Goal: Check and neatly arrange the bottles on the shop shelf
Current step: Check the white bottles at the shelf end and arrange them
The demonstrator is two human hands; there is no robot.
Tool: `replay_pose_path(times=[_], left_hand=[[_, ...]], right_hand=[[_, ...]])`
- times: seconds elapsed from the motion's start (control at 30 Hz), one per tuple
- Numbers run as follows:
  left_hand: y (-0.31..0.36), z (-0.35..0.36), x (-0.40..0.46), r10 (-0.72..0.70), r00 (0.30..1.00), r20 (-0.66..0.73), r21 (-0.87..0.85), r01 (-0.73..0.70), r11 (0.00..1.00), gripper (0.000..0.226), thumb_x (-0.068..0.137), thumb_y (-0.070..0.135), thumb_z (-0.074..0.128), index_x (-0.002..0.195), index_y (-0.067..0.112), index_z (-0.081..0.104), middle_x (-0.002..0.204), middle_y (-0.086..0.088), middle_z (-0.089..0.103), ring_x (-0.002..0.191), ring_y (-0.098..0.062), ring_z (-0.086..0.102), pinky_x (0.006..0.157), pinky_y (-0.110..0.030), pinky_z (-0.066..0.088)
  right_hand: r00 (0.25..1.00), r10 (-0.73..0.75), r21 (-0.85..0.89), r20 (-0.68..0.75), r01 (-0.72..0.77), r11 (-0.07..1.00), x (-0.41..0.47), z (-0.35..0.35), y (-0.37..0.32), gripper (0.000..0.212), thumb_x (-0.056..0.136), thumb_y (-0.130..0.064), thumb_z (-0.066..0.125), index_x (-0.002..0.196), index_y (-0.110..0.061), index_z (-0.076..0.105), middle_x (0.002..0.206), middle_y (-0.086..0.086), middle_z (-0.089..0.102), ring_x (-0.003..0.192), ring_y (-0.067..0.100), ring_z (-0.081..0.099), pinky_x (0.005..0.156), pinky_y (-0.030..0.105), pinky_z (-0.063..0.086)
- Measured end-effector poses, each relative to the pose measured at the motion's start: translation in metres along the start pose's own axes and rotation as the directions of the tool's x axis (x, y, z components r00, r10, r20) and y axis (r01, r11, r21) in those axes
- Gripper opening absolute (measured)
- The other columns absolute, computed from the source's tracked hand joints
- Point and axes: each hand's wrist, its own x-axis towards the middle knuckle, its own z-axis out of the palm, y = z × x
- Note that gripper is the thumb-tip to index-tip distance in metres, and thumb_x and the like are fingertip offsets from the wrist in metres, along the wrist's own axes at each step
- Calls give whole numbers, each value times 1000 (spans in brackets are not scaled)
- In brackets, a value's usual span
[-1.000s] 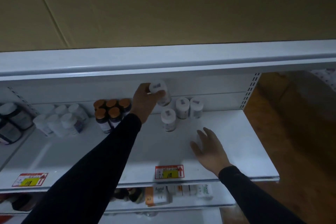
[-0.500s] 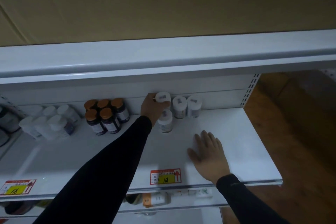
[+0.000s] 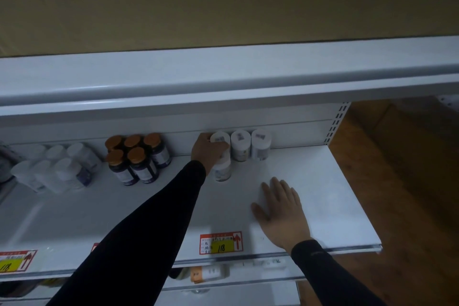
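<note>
1. Left hand (image 3: 210, 150) is reaching all the way to the back of the white shelf (image 3: 310, 181), fingers wrapped around a white bottle (image 3: 219, 138) at the back panel. That bottle sits first in a row with two more white bottles (image 3: 250, 144) just to its right, the three close side by side.
2. One more white bottle, the front one (image 3: 222, 169), stands just in front of the held one, partly hidden behind the wrist.
3. Right hand (image 3: 282, 208) is lying flat on the shelf, palm down, fingers straight and a bit spread, holding nothing. It's near the front edge, well apart from the bottles.
4. Further left there's a cluster of dark bottles with orange caps (image 3: 135, 156), five as far as I can see, bunched together.
5. Left of those, a blurry group of pale bottles (image 3: 54, 169).
6. Red and yellow price tag (image 3: 221, 243) on the front lip reads 118.
</note>
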Motion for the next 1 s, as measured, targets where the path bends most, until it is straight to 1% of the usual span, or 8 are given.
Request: replay_pose_path(times=[0.17,0.23,0.37,0.43,0.5,0.63,0.73,1.0], left_hand=[[3,-3,-5,33,999,-27,11,-33,999,28,83,20,72,106,11,60,92,-10,67,73,-22,61,61,-25,45],[7,-6,-9,84,995,-53,71,-80,994,27,84,23,71,104,13,56,100,-13,67,79,-24,63,66,-26,45],[17,-7,-19,269,962,-44,317,-242,917,53,87,25,67,135,11,51,133,-11,55,117,-28,55,92,-27,40],[23,-1,-25,348,938,-4,391,-319,864,57,89,29,67,139,9,49,139,-11,50,124,-26,51,99,-26,36],[26,7,-26,389,919,61,443,-374,814,62,89,34,68,141,8,47,142,-12,48,128,-27,47,105,-31,36],[26,26,-23,401,906,134,586,-399,706,56,84,35,70,129,6,53,132,-14,52,123,-32,47,98,-34,39],[22,35,-21,436,892,117,662,-397,635,45,81,34,70,114,6,58,124,-13,54,115,-33,48,92,-34,38],[14,44,-15,468,882,50,725,-355,591,46,81,34,68,114,4,59,126,-14,50,116,-33,44,95,-36,36]], right_hand=[[1000,1,-11,3,-1,1000,0,-1,-1,71,98,-62,24,157,-23,16,166,7,6,152,24,1,121,36,-6],[1000,-3,2,-5,3,1000,0,-1,-1,71,98,-62,25,157,-23,17,165,7,7,152,25,2,121,36,-5],[1000,-3,-6,-3,3,1000,0,0,0,77,94,-67,15,157,-23,17,165,7,8,152,25,3,121,36,-4],[1000,-4,-14,-5,4,1000,-1,0,0,86,85,-69,3,156,-23,18,165,7,9,152,25,3,121,36,-4],[1000,-2,-2,-15,2,1000,-1,1,1,85,86,-69,5,156,-23,20,165,8,11,152,26,5,121,36,-3],[999,-6,17,-32,7,1000,0,1,2,70,97,-62,26,155,-23,23,164,8,13,152,26,6,121,37,-1],[999,-11,34,-45,13,999,-1,-1,1,69,98,-62,27,155,-24,22,165,7,11,152,26,4,120,35,-7],[998,-19,20,-58,21,1000,-1,1,2,69,98,-63,26,155,-25,22,165,6,11,152,26,4,111,29,-19]])
